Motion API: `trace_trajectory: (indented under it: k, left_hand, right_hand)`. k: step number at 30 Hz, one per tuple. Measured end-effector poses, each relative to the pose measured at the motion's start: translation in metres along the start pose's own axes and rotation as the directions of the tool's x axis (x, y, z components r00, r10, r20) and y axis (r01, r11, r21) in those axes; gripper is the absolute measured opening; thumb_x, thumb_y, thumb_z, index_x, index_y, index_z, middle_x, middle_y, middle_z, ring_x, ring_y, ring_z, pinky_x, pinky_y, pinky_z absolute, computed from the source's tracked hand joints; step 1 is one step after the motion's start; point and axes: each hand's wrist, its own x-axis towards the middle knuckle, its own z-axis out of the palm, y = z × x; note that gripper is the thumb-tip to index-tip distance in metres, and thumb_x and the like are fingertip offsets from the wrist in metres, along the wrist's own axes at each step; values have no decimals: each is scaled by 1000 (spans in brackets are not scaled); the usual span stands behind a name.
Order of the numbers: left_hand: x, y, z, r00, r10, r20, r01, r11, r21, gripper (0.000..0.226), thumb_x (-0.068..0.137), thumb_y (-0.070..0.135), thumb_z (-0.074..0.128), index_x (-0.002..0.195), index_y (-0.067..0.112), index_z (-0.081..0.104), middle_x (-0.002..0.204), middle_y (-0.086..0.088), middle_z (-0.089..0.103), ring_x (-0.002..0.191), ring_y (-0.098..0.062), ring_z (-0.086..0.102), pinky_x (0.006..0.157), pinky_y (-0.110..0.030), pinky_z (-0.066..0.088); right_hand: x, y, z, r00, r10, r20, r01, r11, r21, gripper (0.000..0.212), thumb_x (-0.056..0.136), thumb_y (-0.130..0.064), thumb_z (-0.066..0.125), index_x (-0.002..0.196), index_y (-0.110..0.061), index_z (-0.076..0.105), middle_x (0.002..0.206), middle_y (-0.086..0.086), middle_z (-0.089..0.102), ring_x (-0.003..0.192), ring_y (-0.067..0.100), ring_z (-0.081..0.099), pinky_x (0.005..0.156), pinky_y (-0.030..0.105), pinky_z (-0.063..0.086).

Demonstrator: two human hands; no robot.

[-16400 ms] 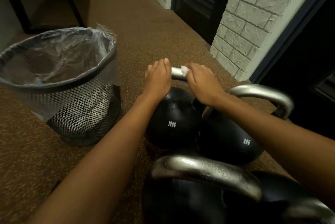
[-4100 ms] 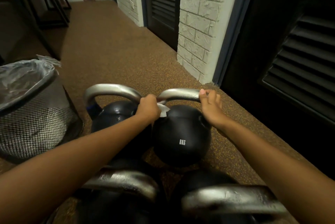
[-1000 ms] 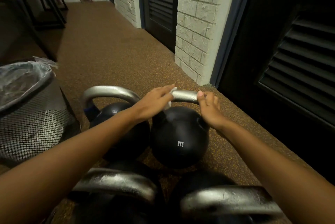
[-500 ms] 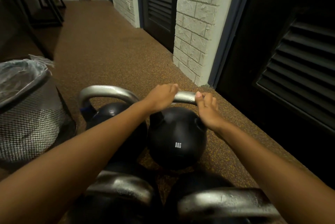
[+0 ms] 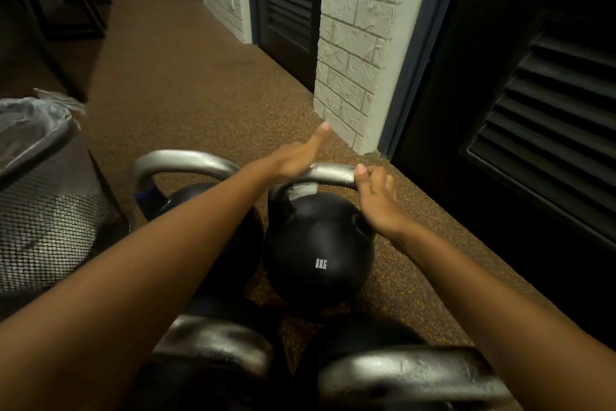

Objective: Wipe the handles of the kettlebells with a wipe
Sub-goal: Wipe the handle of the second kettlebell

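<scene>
Brown speckled floor (image 5: 200,94), brick pillar (image 5: 356,44); left fingers (image 5: 316,137) straight, right fingers (image 5: 365,174) gripping handle (image 5: 330,174).

A pale brick pillar (image 5: 353,54) rises from the brown speckled floor (image 5: 186,84). The far louvred door (image 5: 286,7) stands just left of it and the near louvred door (image 5: 550,94) just right. Well to its left sits a wire-mesh bin (image 5: 50,227) with a clear liner (image 5: 30,124).
</scene>
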Motion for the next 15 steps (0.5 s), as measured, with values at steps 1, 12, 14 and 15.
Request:
trace_trajectory:
  k: [1, 12, 14, 15]
  left_hand:
    - [2, -5, -1, 1000, 14, 5, -13, 998, -63, 83, 87, 68, 0, 148, 14, 16, 153, -17, 19, 141, -31, 20, 114, -52, 10]
    - [-15, 19, 12, 996, 24, -84, -5, 975, 222, 89, 88, 68, 7, 123, 1, 54, 128, -25, 52, 120, -34, 49, 107, -46, 32]
    - [-20, 14, 16, 984, 155, -94, -140, 980, 143, 66, 98, 50, 15, 117, 5, 58, 118, -21, 59, 112, -31, 55, 101, -39, 38]
    - [-22, 8, 18, 973, 208, -105, -196, 974, 110, 53, 101, 38, 19, 124, 6, 55, 124, -18, 58, 116, -29, 52, 100, -34, 36]
  right_hand:
    - [0, 0, -1, 1000, -1, 0, 1, 1000, 3, 45, 99, -45, 20, 129, -16, 35, 131, 10, 32, 126, 23, 29, 109, 40, 24]
    - [1, 0, 0, 1000, 1, 25, -2, 1000, 22, 46, 98, -47, 19, 130, -17, 34, 131, 9, 32, 126, 23, 29, 109, 42, 24]
    - [1, 0, 0, 1000, -2, 29, 1, 1000, 22, 46, 98, -47, 19, 130, -17, 34, 130, 9, 32, 125, 22, 29, 109, 41, 25]
    - [1, 0, 0, 1000, 0, 29, 0, 1000, 20, 46, 98, -47, 19, 130, -17, 34, 129, 8, 32, 124, 22, 30, 109, 41, 25]
